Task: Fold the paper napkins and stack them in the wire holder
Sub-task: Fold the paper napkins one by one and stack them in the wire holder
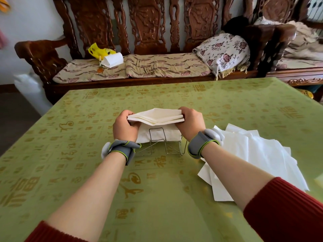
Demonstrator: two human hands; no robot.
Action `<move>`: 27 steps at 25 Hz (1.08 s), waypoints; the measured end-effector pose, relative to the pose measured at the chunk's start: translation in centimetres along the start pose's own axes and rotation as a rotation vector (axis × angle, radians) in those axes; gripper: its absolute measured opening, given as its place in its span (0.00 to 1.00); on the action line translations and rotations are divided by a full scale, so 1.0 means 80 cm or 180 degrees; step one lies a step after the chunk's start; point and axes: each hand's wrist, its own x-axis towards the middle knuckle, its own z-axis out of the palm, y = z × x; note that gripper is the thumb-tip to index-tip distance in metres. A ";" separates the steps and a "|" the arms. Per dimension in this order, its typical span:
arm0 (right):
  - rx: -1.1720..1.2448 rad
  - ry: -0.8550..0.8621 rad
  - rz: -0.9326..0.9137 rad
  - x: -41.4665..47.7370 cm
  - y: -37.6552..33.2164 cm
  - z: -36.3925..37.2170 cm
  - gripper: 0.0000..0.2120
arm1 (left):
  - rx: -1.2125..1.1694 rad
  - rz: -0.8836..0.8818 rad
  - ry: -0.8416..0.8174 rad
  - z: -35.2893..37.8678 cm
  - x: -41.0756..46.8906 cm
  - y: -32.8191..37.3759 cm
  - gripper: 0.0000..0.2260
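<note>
Both hands grip one folded napkin stack (156,116) just above the holder (164,144): left hand (124,125) curled round its left end, right hand (190,123) its right end. Napkins already sit in holder. Loose napkins (253,154) lie right of holder on table (70,154).

napkins (155,116) white | tablecloth (174,198) green, gold characters | sleeves (286,212) red
</note>
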 end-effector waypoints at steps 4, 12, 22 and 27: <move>-0.0947 -0.0377 -0.0007 -0.002 0.007 -0.003 0.04 | 0.0584 0.0068 -0.0144 0.000 -0.001 -0.007 0.05; -0.0412 -0.0308 0.0018 -0.002 0.012 -0.007 0.13 | 0.1303 0.0230 -0.1083 -0.001 0.012 -0.014 0.17; -0.1310 -0.0257 -0.0419 0.000 0.019 0.005 0.08 | 0.1629 0.0598 -0.0961 0.001 0.012 -0.016 0.08; -0.1206 -0.0117 -0.0366 -0.002 0.019 0.007 0.10 | 0.1803 0.0634 -0.0830 0.001 0.012 -0.016 0.08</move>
